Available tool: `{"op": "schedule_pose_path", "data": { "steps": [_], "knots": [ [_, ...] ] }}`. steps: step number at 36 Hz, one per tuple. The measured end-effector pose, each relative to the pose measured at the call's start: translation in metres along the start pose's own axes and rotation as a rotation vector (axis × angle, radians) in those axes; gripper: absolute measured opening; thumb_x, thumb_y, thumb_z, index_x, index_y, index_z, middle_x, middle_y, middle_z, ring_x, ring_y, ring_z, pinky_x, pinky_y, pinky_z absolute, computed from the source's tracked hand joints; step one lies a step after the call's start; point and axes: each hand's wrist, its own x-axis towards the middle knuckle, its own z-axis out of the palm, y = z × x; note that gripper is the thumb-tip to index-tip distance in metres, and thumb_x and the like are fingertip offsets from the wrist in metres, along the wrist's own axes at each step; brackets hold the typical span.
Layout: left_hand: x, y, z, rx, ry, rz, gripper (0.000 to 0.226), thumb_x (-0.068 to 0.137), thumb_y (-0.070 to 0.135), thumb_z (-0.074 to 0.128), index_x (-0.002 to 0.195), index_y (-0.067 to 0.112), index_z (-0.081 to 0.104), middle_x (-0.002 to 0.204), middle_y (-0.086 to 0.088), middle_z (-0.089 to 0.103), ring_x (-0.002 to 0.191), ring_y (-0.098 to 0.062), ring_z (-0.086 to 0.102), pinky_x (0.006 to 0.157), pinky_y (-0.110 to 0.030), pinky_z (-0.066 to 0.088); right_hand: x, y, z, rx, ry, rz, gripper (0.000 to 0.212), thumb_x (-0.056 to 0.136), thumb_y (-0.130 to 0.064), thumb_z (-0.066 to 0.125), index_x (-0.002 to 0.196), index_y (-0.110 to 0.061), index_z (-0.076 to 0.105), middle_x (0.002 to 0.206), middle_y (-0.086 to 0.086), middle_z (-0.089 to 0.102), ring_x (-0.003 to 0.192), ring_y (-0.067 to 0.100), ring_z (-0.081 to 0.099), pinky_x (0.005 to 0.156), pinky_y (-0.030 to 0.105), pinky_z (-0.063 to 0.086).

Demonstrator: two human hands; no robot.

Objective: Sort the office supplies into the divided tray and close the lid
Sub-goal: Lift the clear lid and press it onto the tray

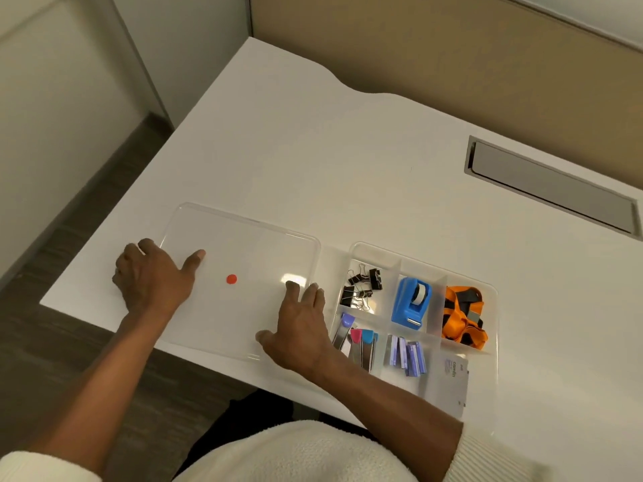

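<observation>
Both hands (153, 276) (299, 328) on lid (243, 238) (tray (489, 346) rightward)

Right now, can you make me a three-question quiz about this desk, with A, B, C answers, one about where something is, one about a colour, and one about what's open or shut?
1. Where is the clear lid?
A. On the desk, left of the tray
B. Closed on the tray
C. On the floor

2. What colour is the tape dispenser?
A. Red
B. Green
C. Blue

3. Is the divided tray open or shut?
A. Shut
B. Open
C. Upside down

Answers:
1 A, the lid lies flat beside the tray, with the left hand and right hand at its ends.
2 C, the dispenser is plainly blue.
3 B, every compartment shows uncovered.
</observation>
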Motion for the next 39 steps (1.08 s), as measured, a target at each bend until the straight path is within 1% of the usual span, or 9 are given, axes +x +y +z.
{"op": "schedule_pose_path", "data": {
  "steps": [4,8,16,19,24,27,30,34,39],
  "knots": [
    [-0.001,0.002,0.003,-0.02,-0.01,0.009,0.098,0.082,0.069,0.066,0.141,-0.004,0.039,0.145,-0.03,0.042,0.135,-0.05,0.04,0.102,-0.066,0.044,-0.003,-0.001,0.007,0.071,0.085,-0.007,0.093,0.085,-0.04,0.076,0.155,-0.015,0.018,0.164,0.021,0.009,0.155,0.04,-0.002,0.122,0.046,0.025],
    [-0.002,0.005,0.003,-0.016,-0.017,0.038,0.09,0.083,0.061,0.072,0.138,-0.003,0.042,0.142,-0.029,0.044,0.134,-0.048,0.041,0.098,-0.065,0.049,-0.003,-0.002,0.008,0.219,0.162,-0.002,0.091,0.077,-0.046,0.079,0.148,-0.023,0.028,0.154,0.007,0.029,0.149,0.028,0.018,0.118,0.044,0.036],
    [0.011,0.007,-0.014,-0.098,-0.034,0.01,0.084,0.08,0.056,0.079,0.135,0.0,0.048,0.138,-0.027,0.051,0.131,-0.046,0.047,0.098,-0.062,0.047,-0.008,-0.011,-0.012,0.558,0.242,0.048,0.083,0.074,-0.05,0.084,0.141,-0.031,0.039,0.146,-0.004,0.041,0.134,0.017,0.041,0.106,0.033,0.043],
    [0.011,0.008,-0.026,-0.101,0.008,0.021,0.086,0.078,0.058,0.08,0.135,0.001,0.05,0.138,-0.027,0.051,0.131,-0.046,0.046,0.098,-0.063,0.046,-0.018,-0.013,-0.028,0.598,0.27,-0.014,0.081,0.076,-0.049,0.083,0.143,-0.033,0.041,0.148,-0.008,0.041,0.13,0.011,0.043,0.101,0.027,0.04],
    [0.005,0.021,-0.043,-0.177,0.09,0.062,0.09,0.078,0.062,0.077,0.141,0.005,0.049,0.143,-0.023,0.05,0.136,-0.043,0.043,0.103,-0.062,0.044,-0.038,-0.002,-0.053,0.529,0.396,-0.112,0.082,0.076,-0.056,0.081,0.146,-0.039,0.042,0.153,-0.007,0.037,0.138,0.013,0.039,0.11,0.034,0.042],
    [-0.003,0.038,-0.047,-0.24,0.038,0.067,0.094,0.075,0.071,0.074,0.139,0.006,0.053,0.136,-0.021,0.057,0.131,-0.041,0.05,0.101,-0.058,0.049,-0.05,0.016,-0.067,0.485,0.519,-0.128,0.081,0.075,-0.06,0.079,0.146,-0.041,0.043,0.154,-0.006,0.036,0.141,0.011,0.035,0.106,0.028,0.038],
    [-0.025,0.064,-0.048,-0.306,-0.001,0.122,0.087,0.074,0.072,0.073,0.131,0.007,0.062,0.126,-0.019,0.06,0.118,-0.04,0.058,0.095,-0.058,0.054,-0.062,0.044,-0.082,0.457,0.616,-0.088,0.08,0.075,-0.062,0.079,0.145,-0.041,0.047,0.153,-0.007,0.037,0.139,0.009,0.036,0.098,0.018,0.036],
    [-0.069,0.1,-0.04,-0.334,-0.06,0.238,0.073,0.078,0.064,0.076,0.123,0.009,0.065,0.121,-0.014,0.059,0.111,-0.037,0.061,0.095,-0.052,0.054,-0.082,0.093,-0.095,0.436,0.72,-0.006,0.082,0.069,-0.072,0.069,0.142,-0.04,0.051,0.15,-0.005,0.04,0.137,0.013,0.039,0.104,0.03,0.039],
    [-0.126,0.135,-0.019,-0.366,-0.182,0.389,0.067,0.082,0.055,0.077,0.131,0.011,0.064,0.124,-0.01,0.058,0.11,-0.028,0.063,0.087,-0.035,0.05,-0.112,0.152,-0.109,0.385,0.835,0.103,0.078,0.07,-0.067,0.071,0.138,-0.033,0.056,0.146,-0.002,0.047,0.132,0.018,0.047,0.104,0.039,0.048]
  ]
}}
